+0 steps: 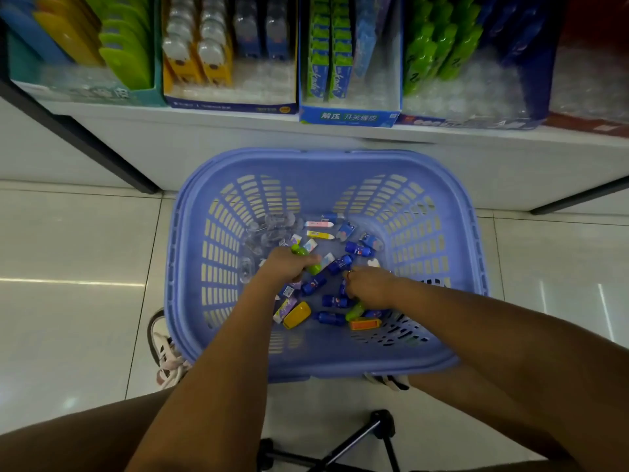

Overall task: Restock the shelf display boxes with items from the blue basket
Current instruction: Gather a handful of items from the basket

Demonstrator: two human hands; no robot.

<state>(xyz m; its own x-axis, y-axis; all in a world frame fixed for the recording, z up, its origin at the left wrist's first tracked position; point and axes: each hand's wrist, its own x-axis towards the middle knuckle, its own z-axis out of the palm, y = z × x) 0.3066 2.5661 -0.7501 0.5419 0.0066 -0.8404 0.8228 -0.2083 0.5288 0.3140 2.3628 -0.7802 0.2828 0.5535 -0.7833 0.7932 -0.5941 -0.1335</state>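
Observation:
The blue basket [190,274] stands on the floor below the shelf, with several small items on its bottom: dark blue bottle-shaped pieces [335,300], a yellow piece [296,315], an orange piece [365,324] and flat packets. My left hand [287,267] is down inside and grips green bottle-shaped items [306,258]. My right hand [369,286] is also inside, its fingers curled among the dark blue pieces beside a green one [354,311]; what it holds is hidden. Display boxes line the shelf, among them a box of green bottles [439,52].
Other shelf boxes hold yellow and green cases [112,46], clear-topped items [218,52] and green packets [328,63]. The white shelf edge [238,114] runs above the basket. My shoe [165,349] is left of the basket. A black stool base [367,437] is near my legs.

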